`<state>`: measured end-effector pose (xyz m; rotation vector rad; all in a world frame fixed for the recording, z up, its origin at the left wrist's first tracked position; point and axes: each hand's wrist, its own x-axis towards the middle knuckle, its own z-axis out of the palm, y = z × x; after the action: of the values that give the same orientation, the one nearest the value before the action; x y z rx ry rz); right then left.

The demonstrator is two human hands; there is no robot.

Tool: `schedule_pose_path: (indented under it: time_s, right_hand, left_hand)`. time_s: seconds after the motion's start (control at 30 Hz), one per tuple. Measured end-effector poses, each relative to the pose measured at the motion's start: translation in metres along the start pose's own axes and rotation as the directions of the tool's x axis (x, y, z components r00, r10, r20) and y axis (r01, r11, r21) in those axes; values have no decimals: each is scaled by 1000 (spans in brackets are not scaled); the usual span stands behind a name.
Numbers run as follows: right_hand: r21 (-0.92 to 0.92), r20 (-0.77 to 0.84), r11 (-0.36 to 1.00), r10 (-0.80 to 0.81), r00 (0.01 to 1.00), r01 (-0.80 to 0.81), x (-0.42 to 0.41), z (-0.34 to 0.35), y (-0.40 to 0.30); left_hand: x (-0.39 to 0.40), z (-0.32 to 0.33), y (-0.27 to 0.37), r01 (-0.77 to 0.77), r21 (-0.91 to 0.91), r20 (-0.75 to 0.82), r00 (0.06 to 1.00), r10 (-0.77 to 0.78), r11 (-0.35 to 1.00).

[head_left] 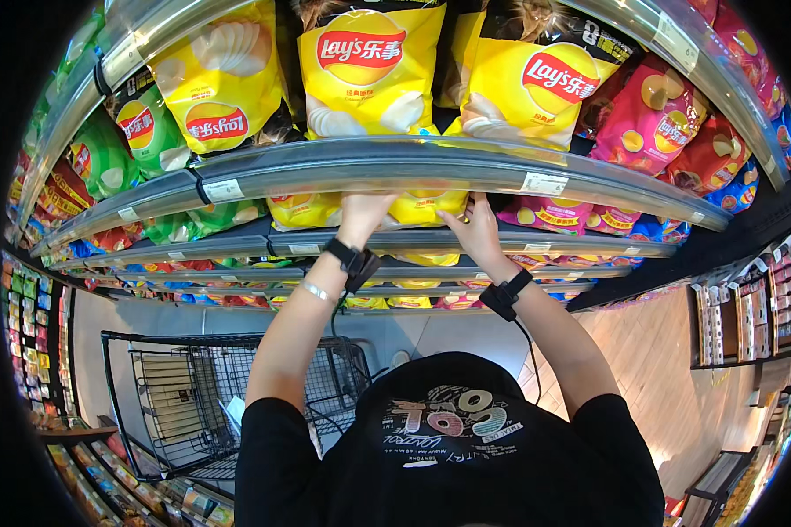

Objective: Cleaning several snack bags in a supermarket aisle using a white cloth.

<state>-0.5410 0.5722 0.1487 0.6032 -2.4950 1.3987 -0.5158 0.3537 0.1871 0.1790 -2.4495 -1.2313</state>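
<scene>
Both my hands reach into a lower shelf, under a clear-fronted shelf rail (369, 165). My left hand (364, 216) lies at the left side of a yellow Lay's potato chip bag (425, 205); its fingers are hidden behind the rail. At that bag's right edge is my right hand (476, 230), thumb against the front and fingers along the side, so the corner sits between them. Another yellow chip bag (303, 211) lies left of my left hand. Pink chip bags (546, 214) stand to the right of my right hand.
Larger yellow chip bags (372, 72) fill the shelf above, with green bags (99, 155) at left and pink bags (652, 118) at right. A black wire shopping cart (231, 375) stands behind my left arm. Wooden flooring (639, 356) lies to the right.
</scene>
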Motion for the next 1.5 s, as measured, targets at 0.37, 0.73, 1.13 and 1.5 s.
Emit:
schedule_pose_path:
  time_s: [0.37, 0.73, 1.13, 1.5]
  right_hand:
    - [-19, 12, 1000, 2, 1000, -1, -11, 11, -5]
    - [65, 30, 997, -47, 998, 45, -19, 0, -1]
    - [223, 126, 974, 4, 992, -32, -35, -30, -16]
    - [482, 480, 816, 59, 875, -319, -147, -113, -2]
  left_hand:
    - [-80, -4, -24, -235, 25, 23, 972, 235, 972]
    - [-77, -8, 32, -258, -27, 155, 953, 259, 966]
    - [-81, -9, 52, -266, -101, 123, 953, 278, 959]
    - [-251, -89, 51, 131, 109, -59, 990, -125, 985]
